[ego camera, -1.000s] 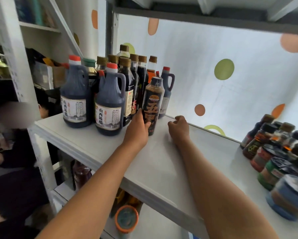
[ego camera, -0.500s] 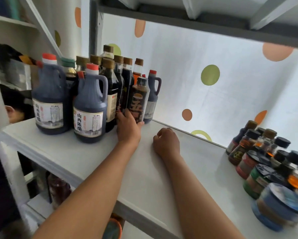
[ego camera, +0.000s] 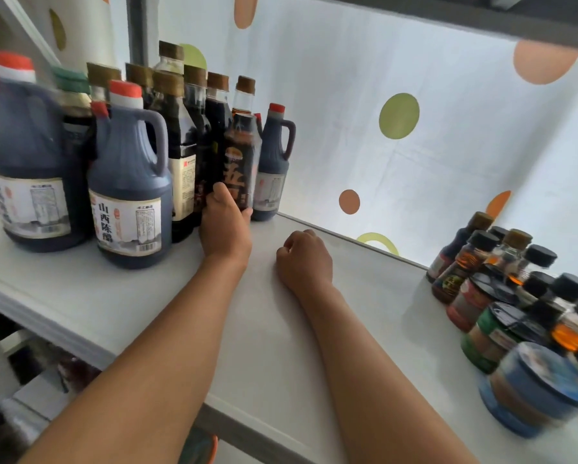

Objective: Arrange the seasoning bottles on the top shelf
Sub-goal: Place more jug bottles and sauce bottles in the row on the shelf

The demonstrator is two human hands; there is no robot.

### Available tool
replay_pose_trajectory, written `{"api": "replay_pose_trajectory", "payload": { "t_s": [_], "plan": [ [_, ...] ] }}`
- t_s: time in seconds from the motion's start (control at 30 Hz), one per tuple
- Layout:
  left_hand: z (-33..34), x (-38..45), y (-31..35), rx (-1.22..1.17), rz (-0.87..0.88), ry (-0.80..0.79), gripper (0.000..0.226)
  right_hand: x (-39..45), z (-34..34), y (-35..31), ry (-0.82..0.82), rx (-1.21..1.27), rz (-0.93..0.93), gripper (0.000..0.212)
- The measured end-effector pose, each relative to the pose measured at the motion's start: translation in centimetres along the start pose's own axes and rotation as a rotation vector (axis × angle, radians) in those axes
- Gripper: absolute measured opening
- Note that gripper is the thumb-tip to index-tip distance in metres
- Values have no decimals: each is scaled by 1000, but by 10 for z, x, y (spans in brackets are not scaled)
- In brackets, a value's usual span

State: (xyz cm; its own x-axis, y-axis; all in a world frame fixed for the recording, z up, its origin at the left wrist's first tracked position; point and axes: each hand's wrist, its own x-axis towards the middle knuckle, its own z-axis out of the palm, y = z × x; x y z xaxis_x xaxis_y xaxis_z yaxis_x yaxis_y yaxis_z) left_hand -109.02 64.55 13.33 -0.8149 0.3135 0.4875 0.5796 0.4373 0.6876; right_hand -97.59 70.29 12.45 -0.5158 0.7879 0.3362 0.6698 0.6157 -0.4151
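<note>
On the white shelf (ego camera: 167, 289) a cluster of dark seasoning bottles stands at the left. My left hand (ego camera: 225, 229) grips the base of a slim dark bottle with an orange label (ego camera: 240, 155), upright at the cluster's right side, just in front of a small blue jug with a red cap (ego camera: 274, 162). Two big blue vinegar jugs (ego camera: 128, 185) stand at the front. My right hand (ego camera: 304, 259) rests on the shelf as a loose fist, holding nothing, a little right of the left hand.
A group of small jars and bottles with black lids (ego camera: 515, 296) crowds the shelf's right end. A white backing sheet with coloured dots (ego camera: 398, 115) closes the rear. An upper shelf beam (ego camera: 481, 18) hangs overhead. Lower shelves show at bottom left.
My left hand has pushed the slim dark bottle back and to the left, closer into the cluster beside the small blue jug. My right fist has stayed on the shelf.
</note>
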Motion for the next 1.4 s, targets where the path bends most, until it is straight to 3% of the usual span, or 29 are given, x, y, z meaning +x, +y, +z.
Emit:
{"api": "replay_pose_trajectory", "payload": {
  "t_s": [0.2,0.37,0.5,0.77,1.0,1.23,1.33,1.4],
  "plan": [
    [-1,1,-3,-10,-14,4,54,-2,1,0,-7,-31,-15,25],
    [1,-3,-5,-67,-48,-6,72,-5,-3,-6,-29,-106,-78,25],
    [-5,-17,-7,-13,-35,-15,58,-8,-5,-8,-50,-100,-84,25],
    [-32,-62,5,295,166,-413,34,-29,-19,-16,-235,-136,-91,16],
    [-85,-124,-4,211,373,-528,25,-88,-54,-12,-415,-154,-164,31],
    [-130,-197,-17,245,415,-257,36,-166,-65,2,-334,-136,-356,30],
    [-140,-237,-21,282,409,-231,56,-199,-77,7,-278,-53,-400,24],
    [-148,-261,-24,312,420,-232,48,-222,-81,13,-246,-110,-461,33]
  ]
}}
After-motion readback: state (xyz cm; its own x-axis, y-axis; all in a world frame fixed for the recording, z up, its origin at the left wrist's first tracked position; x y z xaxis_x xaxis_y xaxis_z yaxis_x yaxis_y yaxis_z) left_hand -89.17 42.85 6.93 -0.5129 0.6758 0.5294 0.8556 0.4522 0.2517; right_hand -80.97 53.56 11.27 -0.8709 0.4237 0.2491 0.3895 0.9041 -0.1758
